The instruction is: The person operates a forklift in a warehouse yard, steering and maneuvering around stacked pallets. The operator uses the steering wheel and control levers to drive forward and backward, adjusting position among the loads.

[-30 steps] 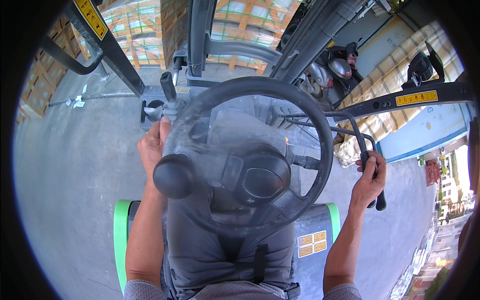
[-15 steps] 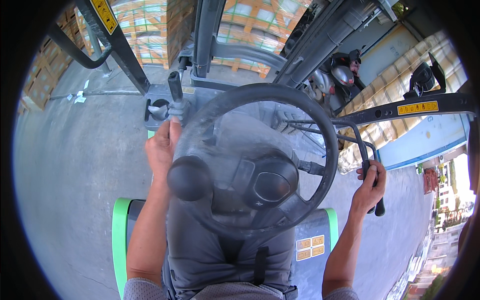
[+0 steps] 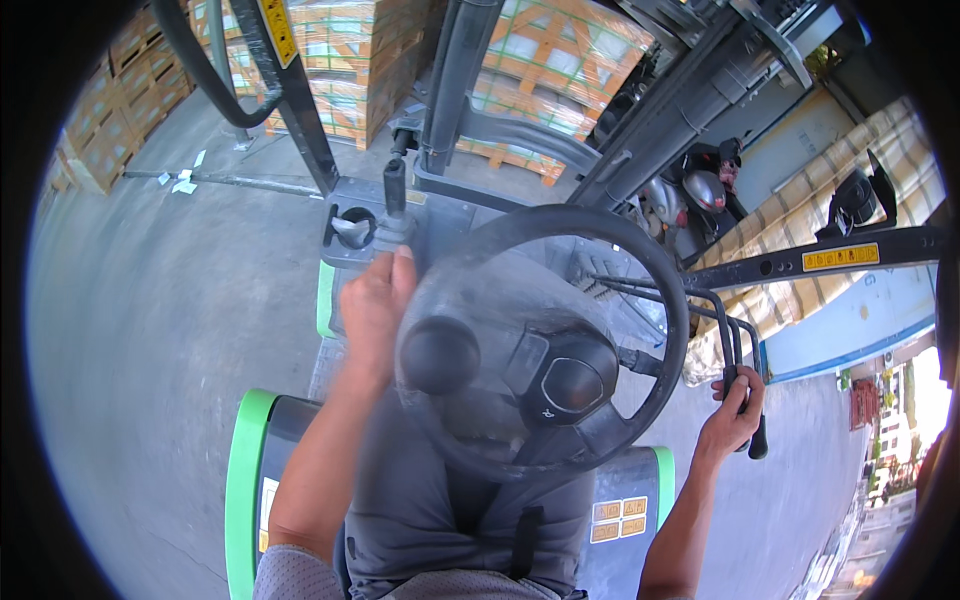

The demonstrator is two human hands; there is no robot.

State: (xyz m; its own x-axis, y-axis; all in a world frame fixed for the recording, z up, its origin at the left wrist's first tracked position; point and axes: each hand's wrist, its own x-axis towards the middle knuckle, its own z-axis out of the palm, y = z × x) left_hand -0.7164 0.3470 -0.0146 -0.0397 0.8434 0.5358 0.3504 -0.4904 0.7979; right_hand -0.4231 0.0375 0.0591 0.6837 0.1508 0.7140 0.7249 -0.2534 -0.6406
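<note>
My left hand is closed in a fist, thumb upward, just behind the rubber boot of an upright black lever on the dash. What its fingers hold, if anything, is hidden. The black steering wheel of a forklift stands before my lap, with a round knob on its left side, close to my left forearm. At the right, my right hand has its fingers wrapped round the black grip of a long bent control lever. Beside it runs a second lever of the same kind.
Ahead stand the dark mast and wrapped wooden crates. More crates are at the far left. Parked scooters and a striped cloth lie beyond the mast on the right. Paper scraps litter the concrete floor.
The view has shifted, so the wheel, dash and mast appear farther right and lower. My left hand stays by the lever's boot, and my right hand keeps its grip on the control lever.
</note>
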